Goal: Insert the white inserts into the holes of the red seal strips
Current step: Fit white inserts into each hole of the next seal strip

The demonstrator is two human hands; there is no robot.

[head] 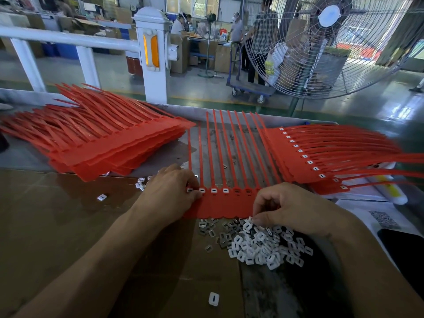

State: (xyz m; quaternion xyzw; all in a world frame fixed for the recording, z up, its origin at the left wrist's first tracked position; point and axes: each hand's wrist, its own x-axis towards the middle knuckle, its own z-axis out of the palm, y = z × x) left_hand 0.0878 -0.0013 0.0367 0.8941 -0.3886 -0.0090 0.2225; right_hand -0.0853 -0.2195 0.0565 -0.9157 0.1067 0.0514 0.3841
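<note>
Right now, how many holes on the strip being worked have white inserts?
4 visible: one under the left hand fingertips at, then. Holes farther right look empty; the right hand may hide some.

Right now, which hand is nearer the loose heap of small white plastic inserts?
Right. The right hand is touching the top of the heap of white inserts, fingers curled, while the left hand presses the red seal strip off to the heap's left.
</note>
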